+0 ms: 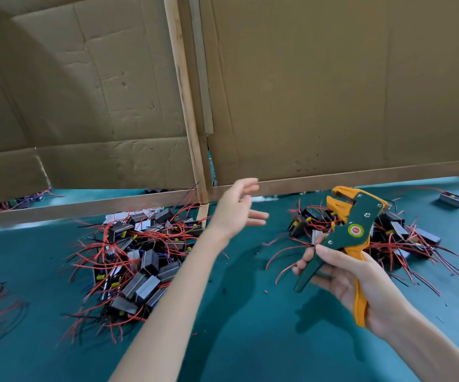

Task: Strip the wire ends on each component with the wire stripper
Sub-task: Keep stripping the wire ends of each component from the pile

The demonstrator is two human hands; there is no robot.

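The right hand [360,285] is nearest, with its fingers curled round the stripper [355,224] handles. The tool is held above the cloth [250,340], head up, with its orange serrated jaws apart. The green handle shows; the orange one is partly buried in the palm. The left hand [236,213], slightly blurred, is raised between the piles with fingers spread, holding nothing. The left pile [140,260] is made up of dark blocky components with red and black wires. The stripper partly hides the right pile [404,238]. Wire-end condition is too small to tell. The creased cardboard [333,92] stands behind.
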